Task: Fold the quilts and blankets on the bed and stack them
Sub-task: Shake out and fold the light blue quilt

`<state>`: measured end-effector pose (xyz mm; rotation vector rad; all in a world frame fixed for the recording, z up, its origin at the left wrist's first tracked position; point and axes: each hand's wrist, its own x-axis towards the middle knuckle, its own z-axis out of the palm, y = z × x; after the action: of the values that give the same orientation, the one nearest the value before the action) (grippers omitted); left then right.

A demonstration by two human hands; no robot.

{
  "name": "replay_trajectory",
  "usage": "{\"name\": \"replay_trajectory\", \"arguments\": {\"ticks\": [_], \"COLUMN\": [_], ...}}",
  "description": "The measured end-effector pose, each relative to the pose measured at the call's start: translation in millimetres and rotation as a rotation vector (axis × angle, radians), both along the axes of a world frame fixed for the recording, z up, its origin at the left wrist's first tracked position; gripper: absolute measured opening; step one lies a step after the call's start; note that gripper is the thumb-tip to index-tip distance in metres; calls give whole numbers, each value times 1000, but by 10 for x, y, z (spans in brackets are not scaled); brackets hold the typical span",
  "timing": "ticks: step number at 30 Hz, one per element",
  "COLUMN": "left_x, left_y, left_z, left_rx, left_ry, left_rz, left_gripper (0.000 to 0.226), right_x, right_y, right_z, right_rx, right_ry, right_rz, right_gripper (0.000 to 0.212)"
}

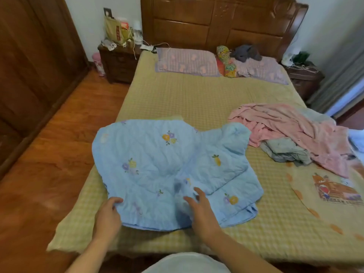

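A light blue quilt (157,166) with small flower prints lies partly folded and rumpled at the near end of the bed (197,99). My left hand (108,213) grips its near left edge. My right hand (201,209) rests on top of the quilt near the front, fingers spread. A pink blanket (291,127) lies crumpled at the right of the bed, partly over a grey-green folded cloth (285,150). A cream blanket with a cartoon print (331,194) is spread at the near right.
Two pillows (187,60) and a grey soft toy (246,52) sit by the wooden headboard. Nightstands (118,62) flank the bed, the left one cluttered. Wooden floor (49,164) and a wardrobe lie to the left.
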<state>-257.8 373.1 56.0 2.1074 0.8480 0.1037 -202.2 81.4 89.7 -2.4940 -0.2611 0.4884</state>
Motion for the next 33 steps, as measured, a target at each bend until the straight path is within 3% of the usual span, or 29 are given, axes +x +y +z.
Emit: {"name": "replay_trajectory", "arguments": {"ticks": [2,3,5,9,12,17,19,20,22,25,26,29,33], "left_x": [-77,-106,-150,-154,-110,-51,-19,-6,17,18,12,12,-55], "left_y": [-1,-3,-8,-35,-68,-165,-206,-243,-338,-570,-651,-864,-991], "left_z": [-8,-5,-2,-31,-31,174,277,327,435,538,562,625,736], "left_rx": [-12,-14,-22,-76,-107,-234,-373,-405,-271,-45,-27,-123,-295], "left_ry": [18,25,37,48,32,-120,-185,-205,-249,-292,-311,-324,-256], "left_rz": [15,20,27,39,57,162,236,227,45,-355,-432,-437,-320], "left_gripper": [41,41,40,36,35,68,66,60,46,45,42,30,31], "right_x": [-58,-54,-36,-2,-109,-187,-172,-158,-125,-83,-92,-122,-121], "right_y": [-356,-552,-949,-1365,-1296,-948,-773,-673,-473,-57,131,600,785], "right_z": [-177,-232,-267,-304,-156,166,331,431,605,712,761,739,618], "right_rx": [-169,-189,-161,89,438,774,847,856,800,734,691,535,514], "right_ry": [193,248,356,585,558,461,394,358,264,144,127,113,181], "right_rz": [-305,-471,-710,-917,-1090,-992,-915,-871,-765,-604,-517,-253,-260], "right_gripper": [67,61,18,12,20,17,19,30,46,8,17,40,26]}}
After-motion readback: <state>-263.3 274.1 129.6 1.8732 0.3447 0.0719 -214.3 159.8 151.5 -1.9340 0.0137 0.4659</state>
